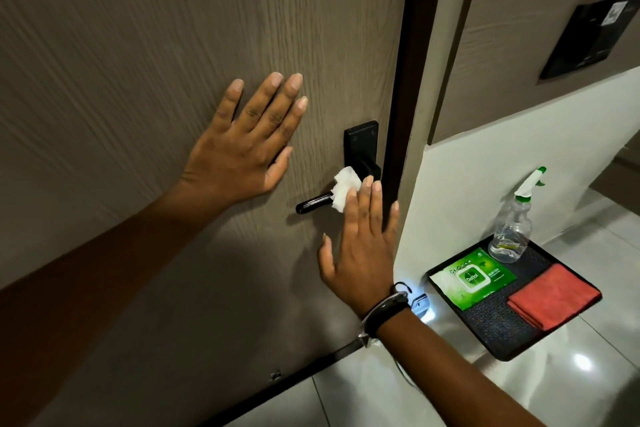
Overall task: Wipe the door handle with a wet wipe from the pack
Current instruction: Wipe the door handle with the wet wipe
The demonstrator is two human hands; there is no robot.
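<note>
Black lever door handle (313, 203) with white wet wipe (344, 189) bunched on it.
Green wipes pack (472, 277) lies flat, closed, on a tray.

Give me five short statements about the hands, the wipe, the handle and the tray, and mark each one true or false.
1. The left hand lies flat on the door. True.
2. The right hand presses a wet wipe onto the door handle. True.
3. The wipe is red. False: it is white.
4. The wipe pack sits on the black tray. True.
5. The spray bottle lies on its side. False: it stands upright on the tray.
</note>
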